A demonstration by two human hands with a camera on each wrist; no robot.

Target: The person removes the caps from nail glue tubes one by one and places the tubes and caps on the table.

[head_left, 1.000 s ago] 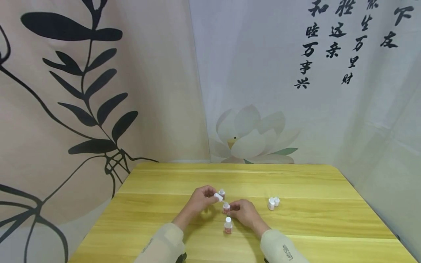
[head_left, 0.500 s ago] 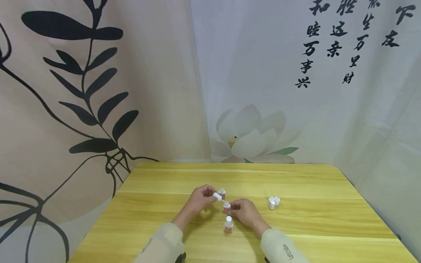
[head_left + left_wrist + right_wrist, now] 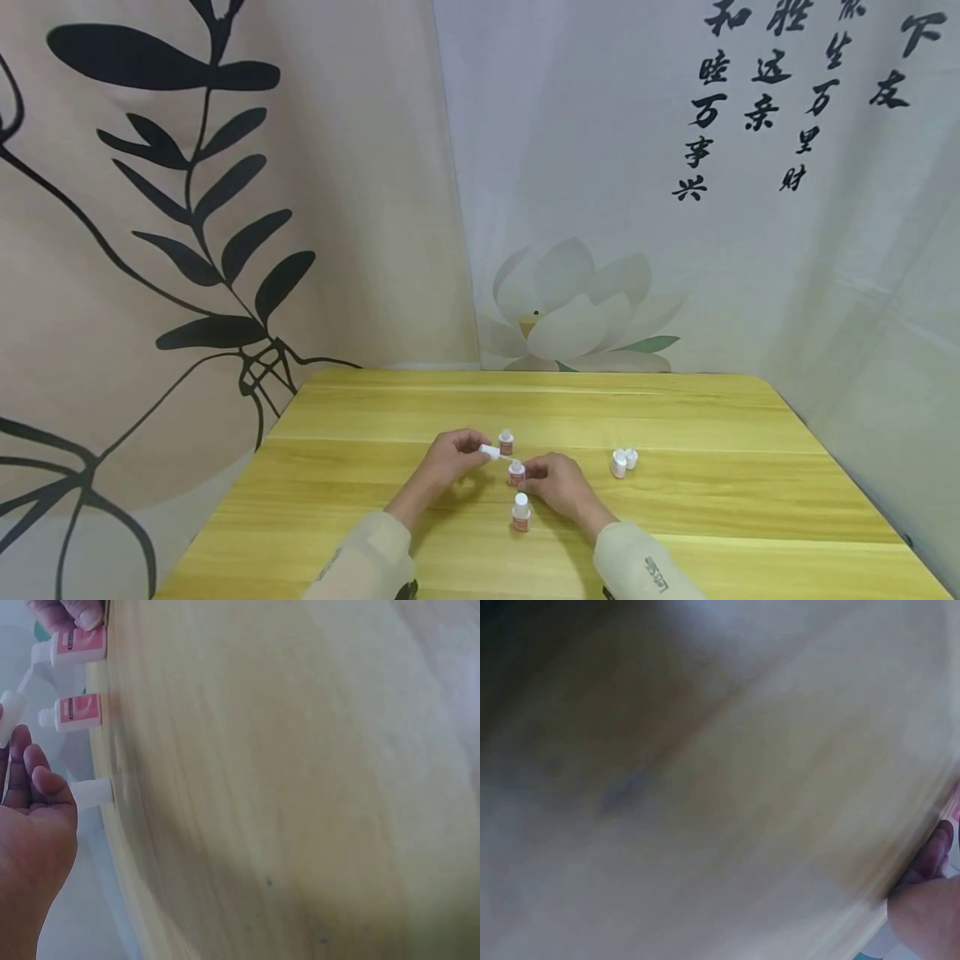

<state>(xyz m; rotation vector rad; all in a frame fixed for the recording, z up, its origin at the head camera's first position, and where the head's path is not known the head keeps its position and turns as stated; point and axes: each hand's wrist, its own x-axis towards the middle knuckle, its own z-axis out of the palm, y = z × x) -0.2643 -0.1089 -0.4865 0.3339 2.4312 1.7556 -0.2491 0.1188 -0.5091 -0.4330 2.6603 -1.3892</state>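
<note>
My left hand (image 3: 452,454) pinches a white cap (image 3: 490,451) that has a thin pale applicator stem (image 3: 27,678). The cap is tilted nearly flat, and the stem's tip is right at the mouth of a small white bottle (image 3: 516,476) with a red label. My right hand (image 3: 557,485) grips that bottle low on its side, on the table. Behind it stands a similar bottle (image 3: 506,442) with a narrow bare neck. In front is another bottle (image 3: 521,514), wearing a tall white cap. The right wrist view shows mostly blurred table and part of the right hand.
Two white caps (image 3: 618,464) stand together on the wooden table (image 3: 712,500), right of the right hand. A white cylindrical piece (image 3: 94,793) stands partly behind the left hand in the left wrist view. A printed curtain (image 3: 375,208) hangs beyond the table's far edge.
The left hand has drawn slightly left with the cap, which now lies flatter, and more of its stem shows beside the bottle mouth. The right hand and bottles have stayed put.
</note>
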